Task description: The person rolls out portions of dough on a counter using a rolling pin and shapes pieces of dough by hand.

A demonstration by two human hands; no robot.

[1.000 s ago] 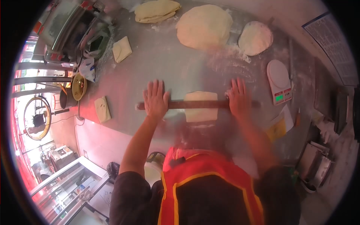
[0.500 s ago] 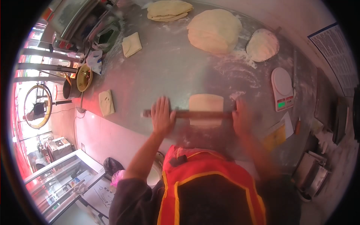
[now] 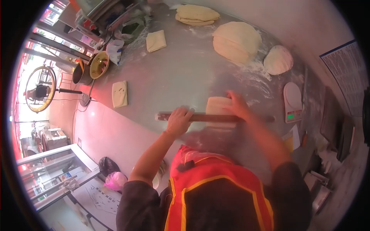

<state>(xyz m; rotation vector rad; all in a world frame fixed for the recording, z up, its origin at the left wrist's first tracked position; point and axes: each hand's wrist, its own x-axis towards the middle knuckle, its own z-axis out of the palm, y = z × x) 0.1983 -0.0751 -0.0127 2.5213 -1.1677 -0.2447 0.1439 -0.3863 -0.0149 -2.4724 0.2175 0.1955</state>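
A wooden rolling pin (image 3: 200,117) lies across a small rectangular sheet of dough (image 3: 219,104) on the metal worktable (image 3: 165,81). My left hand (image 3: 179,121) is closed over the pin's left part, its fingers curled on the wood. Off the pin's right end, my right hand (image 3: 239,107) reaches over to the upper right edge of the dough. Its thumb and fingers are apart and touch the sheet there. The right part of the pin passes under my right wrist and looks blurred.
Two folded dough pieces (image 3: 156,41) (image 3: 120,94) lie to the left. A large dough mound (image 3: 237,41), stacked dough (image 3: 197,15) and a floury round lump (image 3: 278,60) sit at the back. A scale (image 3: 293,102) stands right, and a yellow bowl (image 3: 99,64) left.
My right hand has left the rolling pin's right end and moved left and up onto the dough's edge. My left hand has curled more around the pin. The view has shifted.
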